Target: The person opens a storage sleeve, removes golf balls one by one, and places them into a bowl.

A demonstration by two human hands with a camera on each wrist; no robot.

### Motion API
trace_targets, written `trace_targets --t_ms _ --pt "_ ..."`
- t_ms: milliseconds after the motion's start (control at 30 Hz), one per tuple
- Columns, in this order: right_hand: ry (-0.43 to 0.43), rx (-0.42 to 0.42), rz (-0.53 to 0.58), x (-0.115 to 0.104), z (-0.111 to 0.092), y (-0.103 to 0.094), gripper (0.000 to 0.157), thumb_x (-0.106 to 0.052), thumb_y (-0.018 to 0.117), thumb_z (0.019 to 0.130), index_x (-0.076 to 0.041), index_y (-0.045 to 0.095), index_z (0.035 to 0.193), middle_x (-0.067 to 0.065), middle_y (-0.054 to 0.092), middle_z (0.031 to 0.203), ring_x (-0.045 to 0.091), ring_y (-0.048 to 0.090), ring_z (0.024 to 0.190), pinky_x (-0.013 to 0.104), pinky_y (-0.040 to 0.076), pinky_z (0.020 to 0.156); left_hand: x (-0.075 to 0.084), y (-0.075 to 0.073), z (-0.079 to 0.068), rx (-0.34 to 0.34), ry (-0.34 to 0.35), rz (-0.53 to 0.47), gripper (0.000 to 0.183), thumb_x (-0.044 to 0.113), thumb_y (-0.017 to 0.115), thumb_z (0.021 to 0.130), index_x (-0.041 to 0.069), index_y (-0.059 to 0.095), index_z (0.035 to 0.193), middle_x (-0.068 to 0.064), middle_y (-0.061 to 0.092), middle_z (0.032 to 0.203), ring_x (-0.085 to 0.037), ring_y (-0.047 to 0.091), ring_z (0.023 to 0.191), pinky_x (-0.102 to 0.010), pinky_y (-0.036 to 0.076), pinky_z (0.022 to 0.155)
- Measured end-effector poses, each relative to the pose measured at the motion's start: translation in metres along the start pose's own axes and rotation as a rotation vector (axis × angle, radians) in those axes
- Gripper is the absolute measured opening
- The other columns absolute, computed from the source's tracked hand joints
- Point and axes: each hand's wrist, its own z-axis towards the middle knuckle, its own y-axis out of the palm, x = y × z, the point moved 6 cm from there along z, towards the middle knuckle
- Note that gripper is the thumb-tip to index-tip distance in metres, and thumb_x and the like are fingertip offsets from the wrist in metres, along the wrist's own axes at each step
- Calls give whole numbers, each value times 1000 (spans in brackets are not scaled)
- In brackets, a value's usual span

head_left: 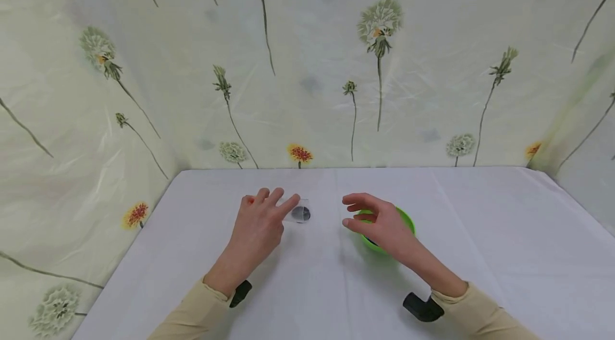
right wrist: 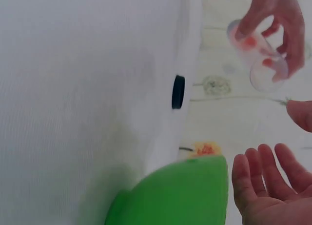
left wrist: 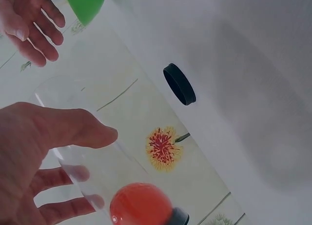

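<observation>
My left hand (head_left: pixel 259 225) grips a clear cylindrical container (left wrist: pixel 117 161), tilted above the table, thumb on one side and fingers on the other. A red ball (left wrist: pixel 140 205) and a small dark piece (left wrist: pixel 179 217) show at its far end in the left wrist view. My right hand (head_left: pixel 384 225) is held over a green bowl (head_left: pixel 407 218), fingers apart and loosely bent, holding nothing. Something dark in the bowl shows below the hand, mostly hidden. A black round lid (left wrist: pixel 179 84) stands on the table between the hands; in the head view it lies behind the clear container.
A white cloth covers the table (head_left: pixel 307 286). Behind and to the sides hangs a pale curtain (head_left: pixel 307 116) printed with dandelions and orange flowers. Black wrist devices (head_left: pixel 423 308) sit at both sleeve cuffs.
</observation>
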Motion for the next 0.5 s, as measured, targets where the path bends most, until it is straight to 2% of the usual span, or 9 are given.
trace_targets --t_ms 167,300,500 --pt "10 -3 46 0 4 16 42 -25 77 87 -16 62 126 2 62 124 22 63 107 28 51 89 2 1 0 -15 -5 20 55 6 73 77 26 60 126 -3 57 112 -26 52 96 -43 45 73" --pt "54 -13 82 1 7 26 43 -27 76 87 -19 61 127 2 61 125 22 65 104 30 53 86 2 2 0 -44 -13 33 57 10 76 77 27 58 129 -3 57 115 -26 52 100 -43 45 76" --pt "78 -39 125 1 11 40 43 -26 76 88 -17 61 127 3 60 127 23 62 110 33 52 90 3 3 -2 -51 -11 43 58 12 77 77 28 57 129 -3 56 114 -26 52 102 -44 45 78"
